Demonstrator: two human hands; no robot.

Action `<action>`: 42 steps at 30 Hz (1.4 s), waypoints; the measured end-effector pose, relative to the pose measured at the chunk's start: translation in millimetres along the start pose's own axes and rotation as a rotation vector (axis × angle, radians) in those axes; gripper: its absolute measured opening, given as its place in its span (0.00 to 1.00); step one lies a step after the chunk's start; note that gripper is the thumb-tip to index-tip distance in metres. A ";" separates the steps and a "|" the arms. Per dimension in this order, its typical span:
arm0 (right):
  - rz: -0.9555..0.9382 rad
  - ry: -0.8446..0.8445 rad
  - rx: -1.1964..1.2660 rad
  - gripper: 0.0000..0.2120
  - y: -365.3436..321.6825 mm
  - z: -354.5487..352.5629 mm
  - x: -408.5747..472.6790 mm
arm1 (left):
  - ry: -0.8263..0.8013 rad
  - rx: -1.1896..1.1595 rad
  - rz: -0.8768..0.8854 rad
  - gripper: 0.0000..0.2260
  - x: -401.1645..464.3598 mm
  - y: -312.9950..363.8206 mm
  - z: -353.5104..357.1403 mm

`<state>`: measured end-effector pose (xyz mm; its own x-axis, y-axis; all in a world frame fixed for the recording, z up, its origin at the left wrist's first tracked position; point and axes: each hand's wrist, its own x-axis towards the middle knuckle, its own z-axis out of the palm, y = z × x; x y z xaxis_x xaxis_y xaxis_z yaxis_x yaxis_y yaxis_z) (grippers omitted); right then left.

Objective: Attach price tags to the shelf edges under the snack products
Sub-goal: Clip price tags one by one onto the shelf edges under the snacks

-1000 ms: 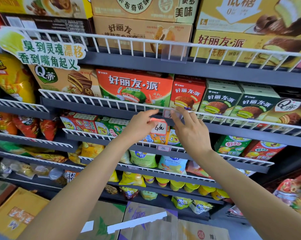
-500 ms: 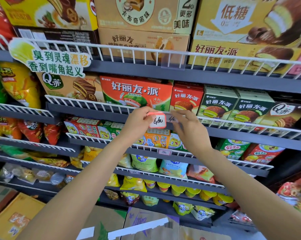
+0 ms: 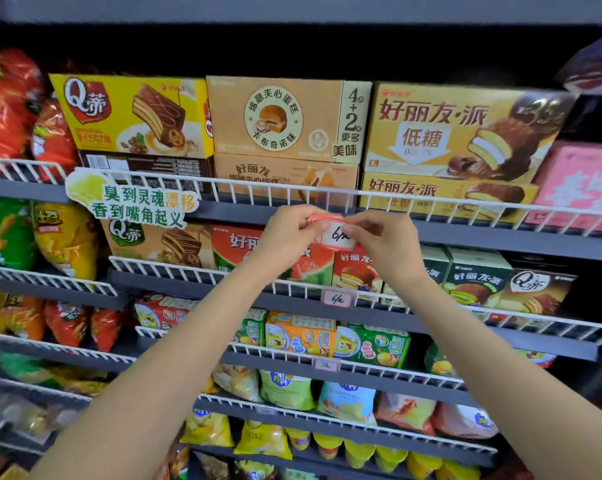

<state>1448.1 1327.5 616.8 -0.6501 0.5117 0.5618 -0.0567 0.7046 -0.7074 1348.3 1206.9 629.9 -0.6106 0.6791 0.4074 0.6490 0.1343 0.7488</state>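
A small stack of red-bordered white price tags [image 3: 330, 227] is held in front of the upper shelf edge [image 3: 483, 237], just below its white wire rail [image 3: 431, 202]. My left hand [image 3: 289, 237] pinches the stack from the left. My right hand [image 3: 386, 240] pinches the front tag, handwritten "6/", from the right. One tag [image 3: 336, 298] sits on the shelf edge below, under the red pie boxes [image 3: 355, 271]. Another tag [image 3: 325, 365] sits one shelf lower.
Yellow and tan cake boxes [image 3: 285, 123] fill the upper shelf behind the rail. A green cut-out sign [image 3: 133, 202] hangs on the rail at left. Chip bags [image 3: 12, 109] crowd the left bay. Lower shelves hold snack pouches [image 3: 285, 389].
Both hands rose from the second shelf edge to the upper one, carrying the tags. One tag stays fixed on the second shelf edge. The view tilted upward.
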 end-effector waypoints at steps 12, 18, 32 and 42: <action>-0.072 0.137 -0.091 0.06 -20.9 -14.7 34.3 | 0.099 0.016 -0.133 0.16 16.3 3.1 -8.2; -0.094 0.121 -0.191 0.09 -26.7 -16.2 42.0 | 0.046 0.043 -0.119 0.18 14.1 9.4 -4.1; -0.357 0.048 -0.519 0.11 -24.5 -2.3 52.2 | -0.013 0.153 -0.089 0.15 7.9 -1.4 -22.4; -0.534 0.127 -0.897 0.29 -11.7 9.0 40.8 | -0.066 0.186 -0.097 0.15 11.2 -0.7 -27.3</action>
<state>1415.4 1335.7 644.2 -0.6190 0.0380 0.7845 0.3028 0.9332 0.1936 1328.6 1194.7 648.2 -0.6468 0.7018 0.2986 0.6654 0.3280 0.6705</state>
